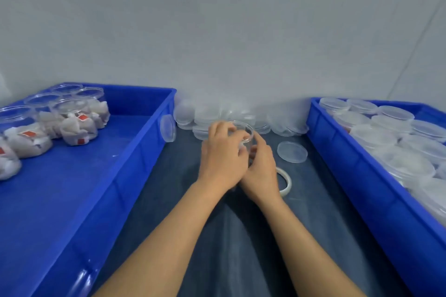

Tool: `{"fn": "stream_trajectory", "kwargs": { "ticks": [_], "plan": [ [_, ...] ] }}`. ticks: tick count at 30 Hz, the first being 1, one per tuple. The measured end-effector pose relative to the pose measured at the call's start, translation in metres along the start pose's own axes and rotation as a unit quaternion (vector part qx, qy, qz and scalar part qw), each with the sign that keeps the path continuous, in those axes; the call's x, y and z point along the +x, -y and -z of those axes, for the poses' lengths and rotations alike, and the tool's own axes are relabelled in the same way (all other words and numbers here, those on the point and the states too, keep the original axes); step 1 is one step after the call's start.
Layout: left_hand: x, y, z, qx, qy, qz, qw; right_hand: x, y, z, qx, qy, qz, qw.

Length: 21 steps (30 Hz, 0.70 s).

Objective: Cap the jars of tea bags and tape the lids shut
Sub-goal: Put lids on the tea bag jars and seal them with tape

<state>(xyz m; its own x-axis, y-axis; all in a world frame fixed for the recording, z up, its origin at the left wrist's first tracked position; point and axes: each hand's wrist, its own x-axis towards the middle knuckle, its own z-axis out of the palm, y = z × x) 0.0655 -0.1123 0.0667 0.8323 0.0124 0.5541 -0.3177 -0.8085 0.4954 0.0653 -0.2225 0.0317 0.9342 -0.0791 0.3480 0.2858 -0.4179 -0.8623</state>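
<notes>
We see one clear jar (245,132) upright on the cloth mid-table, uncapped; loose clear lid (292,152) flat just right; tape roll (286,182) nearer.

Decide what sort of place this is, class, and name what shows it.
Probably a small packing station: a blue crate of uncapped tea-bag jars, another crate of capped jars, and loose lids stacked between.

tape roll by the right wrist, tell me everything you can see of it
The tape roll is a thin, whitish, translucent-looking ring lying flat on the dark table cover, between the two blue bins. The right hand and wrist cover its left part, so only the right arc shows. Whether the wrist touches it cannot be told. No loose end is visible.
</notes>
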Motion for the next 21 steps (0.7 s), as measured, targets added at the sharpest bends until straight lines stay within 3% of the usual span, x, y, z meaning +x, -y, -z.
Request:
{"fn": "stream_trajectory", "kwargs": {
  "ticks": [2,6,9,12,15,17,21],
  "plan": [
    [-0.01,0.009,-0.01,-0.039,-0.068,0.028,0.997,0.0,-0.009,0.005,-0.002,0.018,0.009,1.0],
    [-0.028,0.024,-0.033,-0.213,-0.122,0.007,0.969,0.008,-0.014,0.015,-0.048,-0.003,0.054,0.997],
    [-0.027,0.028,-0.036,-0.238,-0.12,0.016,0.964,0.034,-0.008,0.031,-0.047,-0.068,0.052,0.995],
    [-0.026,0.029,-0.038,-0.244,-0.116,0.037,0.962,0.066,-0.013,0.053,-0.161,-0.105,0.004,0.981],
    [-0.025,0.033,-0.04,-0.301,-0.062,0.122,0.944,0.086,-0.029,0.066,-0.329,-0.029,-0.106,0.938],
    [-0.025,0.035,-0.042,-0.291,-0.026,0.159,0.943,0.089,-0.04,0.068,-0.377,0.029,-0.166,0.911],
    [-0.024,0.038,-0.048,-0.262,-0.032,0.147,0.953,0.095,-0.052,0.068,-0.437,0.044,-0.182,0.88]
  ]
}}
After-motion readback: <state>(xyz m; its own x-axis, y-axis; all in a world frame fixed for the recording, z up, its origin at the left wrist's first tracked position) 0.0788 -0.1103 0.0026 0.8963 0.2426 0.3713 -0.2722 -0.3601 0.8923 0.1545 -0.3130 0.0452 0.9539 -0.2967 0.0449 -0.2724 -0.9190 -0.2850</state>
